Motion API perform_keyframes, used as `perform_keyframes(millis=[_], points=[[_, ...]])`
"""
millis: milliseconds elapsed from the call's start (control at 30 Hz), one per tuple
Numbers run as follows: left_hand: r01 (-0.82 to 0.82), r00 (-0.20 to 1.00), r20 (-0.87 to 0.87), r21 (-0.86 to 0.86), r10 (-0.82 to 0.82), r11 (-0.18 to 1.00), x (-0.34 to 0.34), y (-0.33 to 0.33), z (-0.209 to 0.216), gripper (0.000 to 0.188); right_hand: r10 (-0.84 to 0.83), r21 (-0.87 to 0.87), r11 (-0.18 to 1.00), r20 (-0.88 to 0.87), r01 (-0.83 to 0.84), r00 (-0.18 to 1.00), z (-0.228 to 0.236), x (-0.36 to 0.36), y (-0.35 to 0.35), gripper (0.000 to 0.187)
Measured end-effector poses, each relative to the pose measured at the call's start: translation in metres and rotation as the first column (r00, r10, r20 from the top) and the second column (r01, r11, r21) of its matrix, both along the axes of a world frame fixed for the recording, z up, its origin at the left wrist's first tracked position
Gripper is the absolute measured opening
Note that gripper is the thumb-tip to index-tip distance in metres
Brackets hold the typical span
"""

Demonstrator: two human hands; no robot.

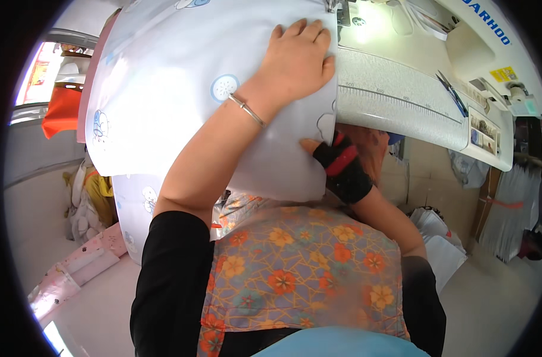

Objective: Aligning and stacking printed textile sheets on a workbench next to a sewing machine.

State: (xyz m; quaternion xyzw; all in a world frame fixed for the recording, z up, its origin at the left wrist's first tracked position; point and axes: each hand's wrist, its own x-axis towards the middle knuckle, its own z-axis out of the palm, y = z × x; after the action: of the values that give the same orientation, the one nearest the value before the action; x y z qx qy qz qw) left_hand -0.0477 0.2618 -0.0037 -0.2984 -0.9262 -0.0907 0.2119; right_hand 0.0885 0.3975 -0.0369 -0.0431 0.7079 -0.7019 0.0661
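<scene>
Fabric (158, 77) — beneath left hand (298, 62), in right (345, 166)

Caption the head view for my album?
Left hand on pale printed cloth, black-gloved right hand at its edge, by a white sewing machine.

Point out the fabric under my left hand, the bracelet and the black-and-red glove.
Fabric (176, 95), head view: a plain, unprinted patch.
Bracelet (243, 106), head view: middle of the band.
Black-and-red glove (346, 176), head view: its back.
</scene>
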Motion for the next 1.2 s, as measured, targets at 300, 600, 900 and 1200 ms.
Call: perform_keyframes(millis=[300, 600, 900, 1200], points=[[0.078, 0.996, -0.053, 0.087, -0.074, 0.993, -0.006, -0.005, -0.003, 0.041, -0.119, -0.066, 0.989, 0.151, 0.13, 0.981, 0.018, -0.012, -0.005, 0.032], [0.237, 0.956, 0.157, 0.092, -0.25, 0.967, 0.059, -0.034, 0.015, 0.048, 0.018, -0.258, 0.957, 0.515, 0.135, 0.857, 0.024, -0.011, -0.001, 0.029], [0.214, 0.976, 0.084, -0.192, -0.201, 0.958, 0.097, -0.037, 0.011, 0.052, 0.176, -0.05, 0.984, 0.438, -0.171, 0.882, 0.008, -0.004, 0.039, 0.018], [0.197, 0.978, 0.094, -0.105, -0.187, 0.975, 0.103, -0.043, 0.006, 0.055, 0.286, 0.533, 0.718, -0.812, 0.448, 0.509, 0.0, -0.033, 0.035, 0.042]])
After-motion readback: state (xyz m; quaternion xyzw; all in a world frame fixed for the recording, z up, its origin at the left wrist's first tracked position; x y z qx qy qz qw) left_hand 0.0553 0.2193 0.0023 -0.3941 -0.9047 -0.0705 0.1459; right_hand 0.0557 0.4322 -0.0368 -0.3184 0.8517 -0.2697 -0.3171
